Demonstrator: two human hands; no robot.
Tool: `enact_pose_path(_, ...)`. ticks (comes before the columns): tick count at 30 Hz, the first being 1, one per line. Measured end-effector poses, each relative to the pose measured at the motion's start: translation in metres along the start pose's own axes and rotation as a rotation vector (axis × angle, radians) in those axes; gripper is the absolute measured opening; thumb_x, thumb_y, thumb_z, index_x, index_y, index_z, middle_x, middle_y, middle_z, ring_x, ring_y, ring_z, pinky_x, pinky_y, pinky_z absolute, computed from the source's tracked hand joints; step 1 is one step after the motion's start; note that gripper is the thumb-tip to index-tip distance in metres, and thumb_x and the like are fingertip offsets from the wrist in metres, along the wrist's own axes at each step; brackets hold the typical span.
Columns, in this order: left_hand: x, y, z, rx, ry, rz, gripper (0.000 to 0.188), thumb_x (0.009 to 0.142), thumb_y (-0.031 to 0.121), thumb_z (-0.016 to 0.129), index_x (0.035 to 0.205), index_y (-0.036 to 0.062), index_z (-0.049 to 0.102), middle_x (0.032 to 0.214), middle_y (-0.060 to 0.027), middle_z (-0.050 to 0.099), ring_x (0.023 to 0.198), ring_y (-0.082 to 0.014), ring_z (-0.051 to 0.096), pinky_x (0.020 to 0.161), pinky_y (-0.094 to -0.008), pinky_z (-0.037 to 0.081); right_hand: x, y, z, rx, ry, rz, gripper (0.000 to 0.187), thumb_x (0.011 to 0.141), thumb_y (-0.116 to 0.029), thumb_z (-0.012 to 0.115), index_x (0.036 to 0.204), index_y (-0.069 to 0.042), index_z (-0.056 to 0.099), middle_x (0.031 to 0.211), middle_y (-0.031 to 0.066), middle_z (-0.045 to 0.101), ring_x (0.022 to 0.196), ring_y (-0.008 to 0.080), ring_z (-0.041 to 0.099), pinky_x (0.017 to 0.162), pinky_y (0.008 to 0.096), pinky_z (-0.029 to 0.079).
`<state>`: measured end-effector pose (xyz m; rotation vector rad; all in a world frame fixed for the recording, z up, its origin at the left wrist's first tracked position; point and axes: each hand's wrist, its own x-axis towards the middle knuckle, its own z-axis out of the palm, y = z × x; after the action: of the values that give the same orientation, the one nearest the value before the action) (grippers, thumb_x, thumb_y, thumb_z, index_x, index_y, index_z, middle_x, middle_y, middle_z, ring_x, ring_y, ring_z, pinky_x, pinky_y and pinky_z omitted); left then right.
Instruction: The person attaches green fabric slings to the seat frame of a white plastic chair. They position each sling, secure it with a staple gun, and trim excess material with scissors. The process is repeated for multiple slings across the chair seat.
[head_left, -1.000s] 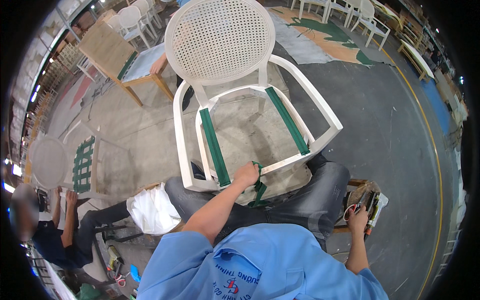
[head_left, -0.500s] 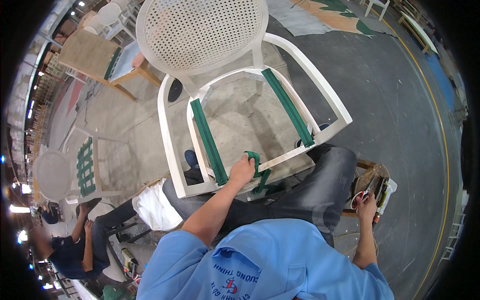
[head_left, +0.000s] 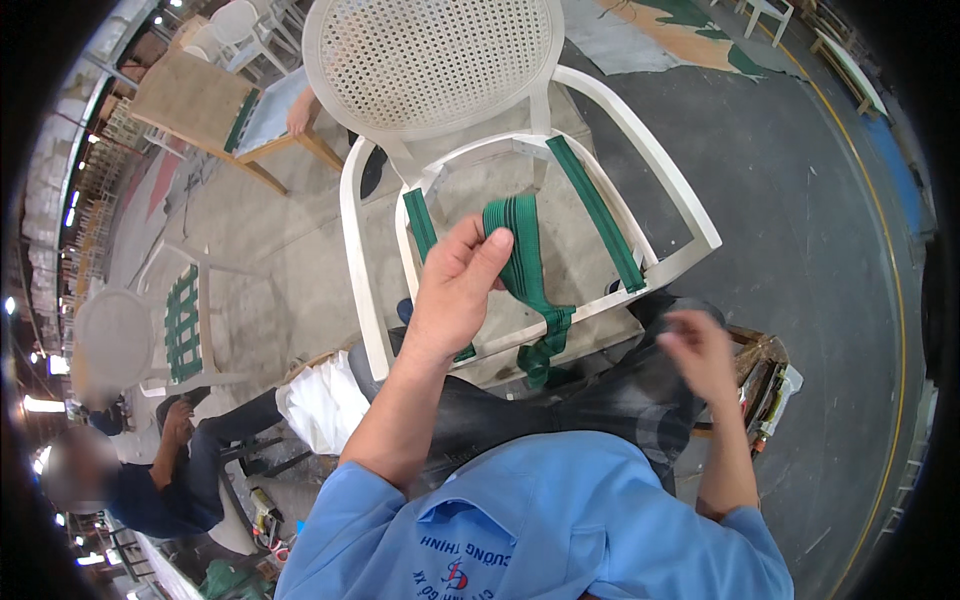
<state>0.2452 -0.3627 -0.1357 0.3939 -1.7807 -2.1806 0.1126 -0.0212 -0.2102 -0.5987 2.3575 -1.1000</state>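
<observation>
My left hand (head_left: 462, 280) is closed round a green elastic webbing strap (head_left: 518, 250), pinching it under the thumb over the seat opening. The strap's folded upper part stands above the fist. Its tail drops across the front rail to my lap. The pale wooden armchair frame (head_left: 370, 290) faces me, its front rail over my thighs. Two green strips run front to back along the seat's sides: the right strip (head_left: 597, 215) shows whole, while my left arm partly covers the left strip (head_left: 420, 222). My right hand (head_left: 703, 358), slightly blurred, is over my right thigh, fingers apart and seemingly holding nothing.
A tool box (head_left: 765, 385) with scissors and other tools stands beside my right thigh. At left, a co-worker (head_left: 150, 490) sits near a chair with woven green webbing (head_left: 183, 325). Another person's hand (head_left: 302, 112) rests at a wooden chair (head_left: 190, 105).
My left hand has lifted the green webbing strap up from the front rail. My right hand has let go of the red-handled scissors at the tool box and moved in toward my lap.
</observation>
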Motion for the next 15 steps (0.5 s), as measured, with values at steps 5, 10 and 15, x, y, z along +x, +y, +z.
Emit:
enact_pose_path(5,0.008,0.072,0.023,-0.024,-0.035,0.242,0.027,0.11,0.025,0.052,0.124,0.0022,0.058,0.101,-0.0092,0.071,0.087,-0.0194,0.072,0.074,-0.0373,0.062,0.059,-0.002,0.103,-0.246,-0.219,-0.388,0.065,0.082,-0.033,0.087,0.135,-0.003,0.064,0.119,0.0203,0.071,0.103,0.0267,0.07,0.087,0.0369,0.056)
enact_pose_path(10,-0.003,0.112,0.03,-0.139,0.096,0.446,0.023,0.109,0.025,0.057,0.116,0.0031,0.06,0.098,-0.0039,0.07,0.082,-0.0122,0.068,0.071,-0.0268,0.056,0.067,-0.044,0.172,0.305,-0.668,-0.029,0.059,0.082,-0.033,0.087,0.124,0.003,0.066,0.106,0.0131,0.074,0.096,0.0188,0.069,0.089,0.0318,0.053)
enact_pose_path(15,0.012,0.139,0.01,-0.107,0.247,0.76,0.021,0.109,0.021,0.055,0.118,0.0026,0.057,0.103,-0.01,0.072,0.083,-0.021,0.073,0.071,-0.0329,0.061,0.073,-0.027,0.187,0.722,-0.57,-0.034,0.02,0.095,-0.006,0.061,0.113,0.001,0.068,0.102,0.0089,0.074,0.091,0.0158,0.067,0.088,0.0313,0.051)
